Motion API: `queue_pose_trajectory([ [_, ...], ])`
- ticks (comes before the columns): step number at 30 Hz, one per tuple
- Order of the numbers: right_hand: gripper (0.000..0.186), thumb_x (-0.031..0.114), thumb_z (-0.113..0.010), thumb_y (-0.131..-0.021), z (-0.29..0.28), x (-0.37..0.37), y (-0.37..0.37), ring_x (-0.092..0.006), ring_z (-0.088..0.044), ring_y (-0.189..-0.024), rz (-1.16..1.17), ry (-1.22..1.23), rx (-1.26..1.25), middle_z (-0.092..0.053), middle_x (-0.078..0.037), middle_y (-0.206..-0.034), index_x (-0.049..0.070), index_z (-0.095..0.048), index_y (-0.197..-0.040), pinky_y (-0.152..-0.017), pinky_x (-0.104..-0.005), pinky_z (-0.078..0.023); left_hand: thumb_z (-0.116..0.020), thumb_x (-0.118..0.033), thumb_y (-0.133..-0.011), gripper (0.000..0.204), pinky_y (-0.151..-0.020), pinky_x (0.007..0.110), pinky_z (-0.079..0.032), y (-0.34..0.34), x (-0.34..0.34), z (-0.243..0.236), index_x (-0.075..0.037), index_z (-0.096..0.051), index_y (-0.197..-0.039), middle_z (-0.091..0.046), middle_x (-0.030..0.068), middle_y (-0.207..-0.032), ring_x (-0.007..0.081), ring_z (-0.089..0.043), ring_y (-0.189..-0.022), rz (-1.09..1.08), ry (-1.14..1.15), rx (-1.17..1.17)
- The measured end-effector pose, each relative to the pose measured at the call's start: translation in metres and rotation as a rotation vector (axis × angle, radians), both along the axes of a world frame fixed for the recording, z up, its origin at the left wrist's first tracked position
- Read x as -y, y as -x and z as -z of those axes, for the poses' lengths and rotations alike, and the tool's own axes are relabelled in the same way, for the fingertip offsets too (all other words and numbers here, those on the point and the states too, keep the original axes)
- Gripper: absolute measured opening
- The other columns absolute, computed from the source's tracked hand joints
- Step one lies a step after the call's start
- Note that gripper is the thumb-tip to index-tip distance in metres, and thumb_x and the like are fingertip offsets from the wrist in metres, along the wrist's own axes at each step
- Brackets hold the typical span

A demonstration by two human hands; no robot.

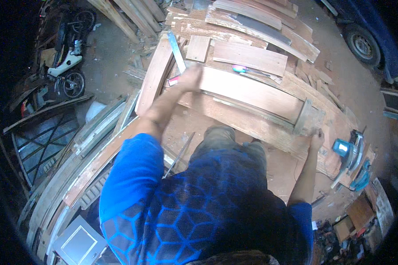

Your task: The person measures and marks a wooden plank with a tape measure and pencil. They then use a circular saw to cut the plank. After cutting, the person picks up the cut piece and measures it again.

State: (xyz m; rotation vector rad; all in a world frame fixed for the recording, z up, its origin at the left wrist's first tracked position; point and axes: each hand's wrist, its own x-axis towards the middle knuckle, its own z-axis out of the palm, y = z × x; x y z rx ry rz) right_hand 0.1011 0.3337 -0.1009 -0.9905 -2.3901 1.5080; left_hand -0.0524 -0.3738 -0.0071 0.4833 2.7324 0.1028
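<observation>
A long pale plank [252,93] lies across the workbench in front of me. My left hand [192,79] is at its left end, smeared by motion, so its fingers cannot be made out. A short wooden crosspiece [301,118] sits over the plank's right end. Just beside that crosspiece, my right hand [317,138] is closed at the bench's right side; what its fingers hold is hidden. Close to my left hand are a blue-grey metal straightedge [177,53] and a small red-and-white item [174,80].
Other boards [250,57] and stacked planks [247,28] lie beyond. A teal circular saw [347,150] rests at the right. Timber [86,163] is piled along the left. A motorbike [68,64] and a blue vehicle's wheel [362,44] stand farther off.
</observation>
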Motion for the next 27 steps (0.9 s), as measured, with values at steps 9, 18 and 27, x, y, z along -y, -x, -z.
queue_pose_trajectory([
  [9, 0.038, 0.027, -0.07, -0.094, -0.104, 0.196, 0.064, -0.0288, -0.072, -0.098, -0.508, -0.324, 0.086, -0.072, -0.021, -0.113, 0.002, -0.069, -0.123, -0.086, -0.0384, -0.057, -0.089, -0.007, -0.063, 0.109, -0.114, 0.048, -0.043, -0.019, 0.175, -0.121, -0.002, -0.029, -0.153, -0.042, 0.0293, -0.15, 0.048, -0.045, -0.137, -0.296, -0.105, -0.049],
  [18, 0.062, 0.032, -0.07, -0.098, -0.024, 0.361, 0.133, -0.0267, -0.061, -0.123, -0.615, 0.527, 0.445, -0.062, -0.016, -0.139, 0.002, -0.051, -0.149, -0.105, -0.042, -0.048, -0.091, -0.008, -0.068, 0.122, -0.115, 0.043, -0.043, -0.094, 0.155, -0.175, -0.003, -0.015, -0.163, -0.049, 0.023, -0.149, 0.0366, -0.051, -0.135, -0.583, -0.448, 0.066],
  [27, 0.089, 0.073, -0.058, -0.093, -0.181, 0.3, 0.087, -0.0238, -0.054, -0.124, -0.316, 0.73, 0.023, -0.054, -0.012, -0.142, 0.01, -0.04, -0.154, -0.114, -0.0475, -0.038, -0.087, -0.009, -0.077, 0.039, -0.093, 0.037, -0.054, -0.247, 0.067, -0.29, -0.003, -0.068, -0.11, -0.067, 0.0035, -0.11, 0.0171, -0.065, -0.102, -1.161, -1.03, 0.115],
])
